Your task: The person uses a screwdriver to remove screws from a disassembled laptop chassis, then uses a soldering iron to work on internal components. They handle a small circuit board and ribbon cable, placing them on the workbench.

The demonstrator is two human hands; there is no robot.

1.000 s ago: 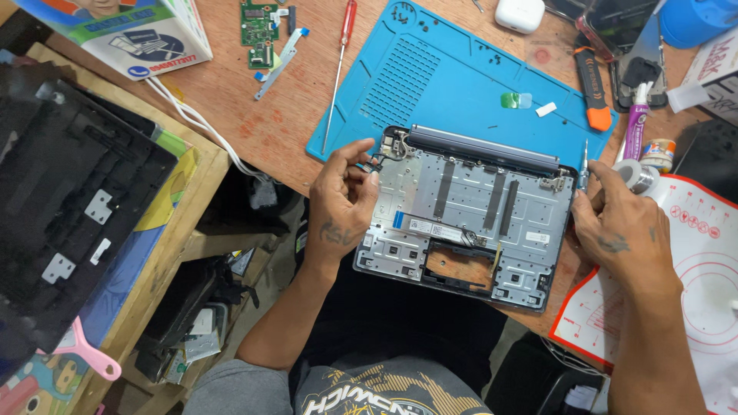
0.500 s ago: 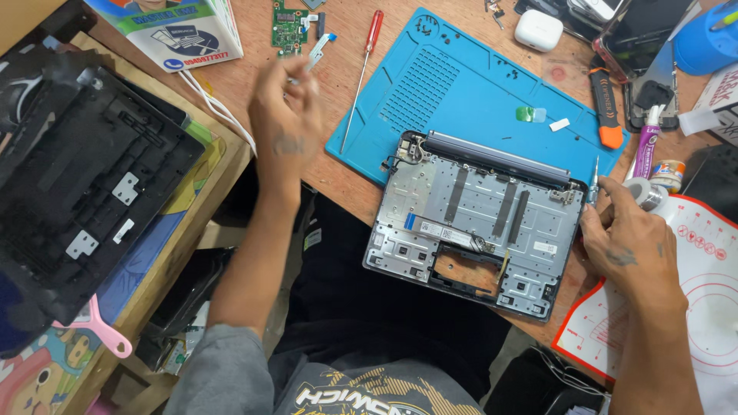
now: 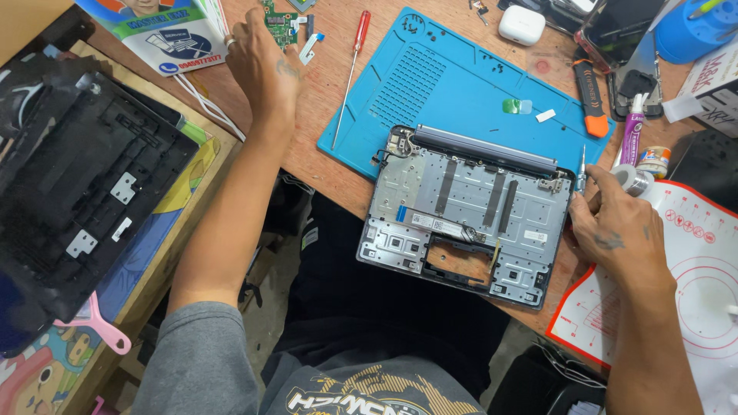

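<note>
- The opened laptop shell (image 3: 469,219) lies half on the blue mat (image 3: 461,84), half over the table edge; the mat's upper middle is bare and gives room to set a hand down.
- A red screwdriver (image 3: 350,73) lies along the mat's left edge, between the mat and the left hand (image 3: 261,58).
- A green circuit board (image 3: 278,19) and a leaflet (image 3: 165,34) crowd that hand on both sides.
- The right hand (image 3: 615,227) sits at the shell's right edge, hemmed in by a tape roll (image 3: 634,178), a small jar (image 3: 655,160), a purple tube (image 3: 632,131) and an orange knife (image 3: 590,88).
- Bare wood (image 3: 330,173) left of the shell is open.
- The black cover (image 3: 73,188) fills the left bench.
</note>
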